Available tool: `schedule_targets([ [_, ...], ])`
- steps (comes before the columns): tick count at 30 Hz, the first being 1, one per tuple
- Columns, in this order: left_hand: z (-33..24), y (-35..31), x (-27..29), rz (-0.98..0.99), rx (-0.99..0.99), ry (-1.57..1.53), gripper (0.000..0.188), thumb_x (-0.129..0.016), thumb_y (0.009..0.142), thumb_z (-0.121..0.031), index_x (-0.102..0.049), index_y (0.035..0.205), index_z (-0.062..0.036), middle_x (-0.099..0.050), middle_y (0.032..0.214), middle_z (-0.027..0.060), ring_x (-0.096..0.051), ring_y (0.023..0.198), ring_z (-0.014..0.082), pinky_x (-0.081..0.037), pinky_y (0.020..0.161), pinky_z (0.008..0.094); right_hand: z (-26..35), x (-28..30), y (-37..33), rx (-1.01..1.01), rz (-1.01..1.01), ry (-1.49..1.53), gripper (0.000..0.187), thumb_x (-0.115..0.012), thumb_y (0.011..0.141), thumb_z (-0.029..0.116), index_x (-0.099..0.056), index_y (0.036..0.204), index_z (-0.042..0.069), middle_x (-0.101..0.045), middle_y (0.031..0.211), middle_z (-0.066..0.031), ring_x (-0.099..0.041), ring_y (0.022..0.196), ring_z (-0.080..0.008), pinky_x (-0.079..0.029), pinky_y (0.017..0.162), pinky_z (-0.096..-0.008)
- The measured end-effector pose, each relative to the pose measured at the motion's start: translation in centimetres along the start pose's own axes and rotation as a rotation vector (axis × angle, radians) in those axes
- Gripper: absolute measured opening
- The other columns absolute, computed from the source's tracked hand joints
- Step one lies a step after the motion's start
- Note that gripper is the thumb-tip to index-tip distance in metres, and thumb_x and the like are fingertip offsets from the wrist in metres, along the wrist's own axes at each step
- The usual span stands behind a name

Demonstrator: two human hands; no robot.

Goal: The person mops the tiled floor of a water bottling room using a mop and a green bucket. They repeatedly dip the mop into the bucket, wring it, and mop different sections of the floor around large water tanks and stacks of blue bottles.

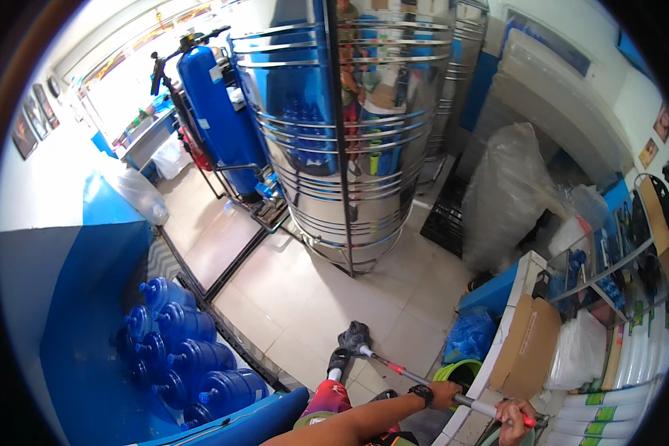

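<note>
We see both bare hands closed around the pole of a mop (396, 368), which slants across the lower part of the view from six o'clock out toward five. The left hand (444, 394), at five o'clock, wraps the lower hold, a dark wristwatch (422, 395) on its wrist. The right hand (514, 421) lies farther out, between four and five o'clock, curled round the upper pole just beside its red end. The dark, shaggy mop head (355, 334) rests on the pale tile floor (305, 297) at six o'clock, near a foot in dark footwear (338, 362); we cannot quite tell whether the two touch.

Near the left hand we find a lime-green bucket (464, 366), partly covered, with a blue plastic bag (468, 333) just beyond it. At four o'clock a brown cardboard box (526, 346) stands on the white-tiled ledge, next to a clear plastic bag of white items (577, 349).

At eight o'clock we have a cluster of blue water jugs (189, 327), several lying on their sides. A banded stainless-steel tank (297, 175) towers at twelve, a blue cylindrical filter vessel (219, 119) stands between ten and eleven, and a black plastic crate (446, 215) sits at three.
</note>
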State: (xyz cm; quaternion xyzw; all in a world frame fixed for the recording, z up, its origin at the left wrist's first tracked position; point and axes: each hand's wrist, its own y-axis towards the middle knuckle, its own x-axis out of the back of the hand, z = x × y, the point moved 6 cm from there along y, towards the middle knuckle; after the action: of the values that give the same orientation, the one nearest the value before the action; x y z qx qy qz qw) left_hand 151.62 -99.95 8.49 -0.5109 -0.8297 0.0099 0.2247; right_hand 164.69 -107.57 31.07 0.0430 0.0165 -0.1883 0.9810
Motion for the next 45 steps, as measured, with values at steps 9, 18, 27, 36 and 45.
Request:
schedule_targets([
  [9, 2.6, -1.3, -2.7, 0.145, 0.021, 0.278, 0.035, -0.067, 0.085, -0.034, -0.074, 0.103, -0.0046, -0.075, 0.105, 0.0207, -0.073, 0.1, 0.0405, -0.058, 0.09, 0.0507, -1.2, -1.0, -3.5, 0.093, 0.002, 0.141, 0.029, -0.068, 0.089, 0.02, -0.046, 0.074, 0.008, -0.047, 0.056, -0.0046, -0.053, 0.052, -0.0194, -0.055, 0.069, -0.0432],
  [18, 14.4, -12.7, 13.7, -0.211, 0.331, 0.167, 0.027, -0.066, 0.076, -0.021, -0.072, 0.1, -0.0089, -0.074, 0.098, 0.0215, -0.072, 0.097, 0.0423, -0.057, 0.089, 0.053, -6.2, -21.7, 4.8, 0.026, 0.332, 0.357, 0.018, -0.063, 0.089, 0.014, -0.051, 0.079, 0.006, -0.053, 0.063, -0.0076, -0.051, 0.057, -0.0196, -0.054, 0.075, -0.0441],
  [27, 30.3, -33.7, 22.2, -0.706, 0.598, 0.17, 0.034, -0.074, 0.091, -0.038, -0.072, 0.092, -0.004, -0.071, 0.101, 0.0225, -0.07, 0.096, 0.0414, -0.055, 0.089, 0.0498, -14.2, -42.0, -0.8, -0.098, 0.69, 0.109, 0.015, -0.056, 0.095, 0.006, -0.059, 0.081, 0.002, -0.064, 0.078, -0.009, -0.064, 0.077, -0.0214, -0.053, 0.099, -0.0489],
  [36, 33.5, -39.9, 21.9, -0.85, 0.899, 0.12, 0.028, -0.076, 0.09, -0.035, -0.074, 0.104, -0.0109, -0.068, 0.113, 0.0208, -0.068, 0.105, 0.0407, -0.054, 0.097, 0.0487, -15.8, -47.0, -3.2, -0.039, 0.998, 0.061, 0.006, -0.067, 0.094, 0.002, -0.065, 0.089, -0.001, -0.068, 0.085, -0.0086, -0.068, 0.088, -0.0222, -0.053, 0.102, -0.0391],
  [45, 22.5, -24.9, 15.3, -0.749, 0.623, 0.074, 0.026, -0.073, 0.078, -0.014, -0.072, 0.103, -0.0113, -0.07, 0.101, 0.0195, -0.066, 0.105, 0.0402, -0.052, 0.096, 0.0501, -7.3, -30.6, 2.2, -0.105, 0.895, -0.058, 0.01, -0.068, 0.091, 0.006, -0.07, 0.086, -0.001, -0.072, 0.086, -0.0094, -0.069, 0.086, -0.0218, -0.053, 0.099, -0.042],
])
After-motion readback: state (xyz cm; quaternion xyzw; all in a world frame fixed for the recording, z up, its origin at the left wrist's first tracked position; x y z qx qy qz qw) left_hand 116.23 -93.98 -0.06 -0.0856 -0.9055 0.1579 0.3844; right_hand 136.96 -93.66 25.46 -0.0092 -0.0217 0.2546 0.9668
